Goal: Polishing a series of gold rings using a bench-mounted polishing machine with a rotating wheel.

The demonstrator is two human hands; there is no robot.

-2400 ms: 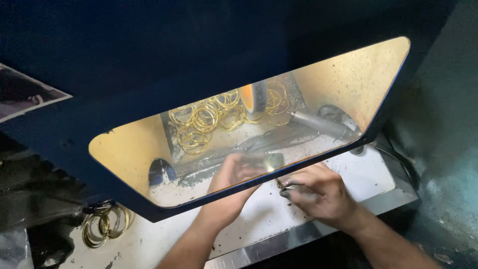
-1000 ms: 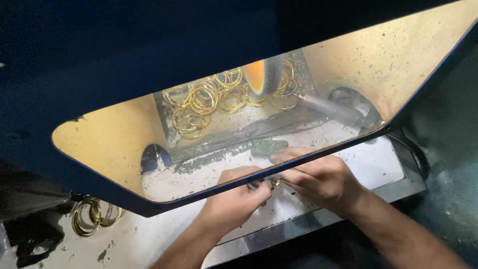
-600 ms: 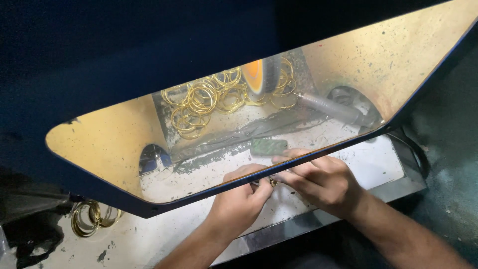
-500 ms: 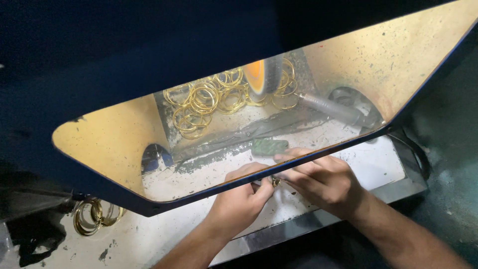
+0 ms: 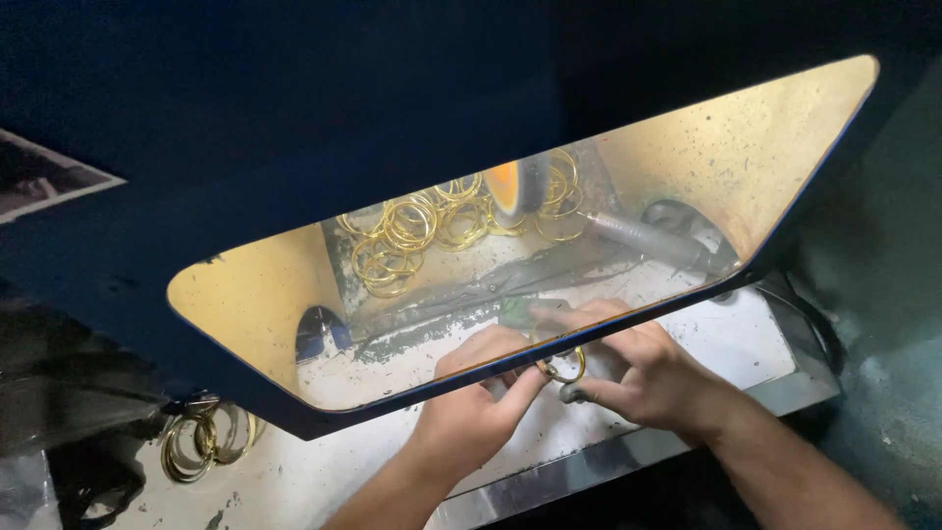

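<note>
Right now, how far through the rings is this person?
Can't tell which heap is finished. In hand: both hands, left hand and right hand, pinch one gold ring just below the edge of the tinted shield. A big heap of gold rings lies at the back beside the wheel. A smaller bunch of rings sits off to the left on the white bench.
</note>
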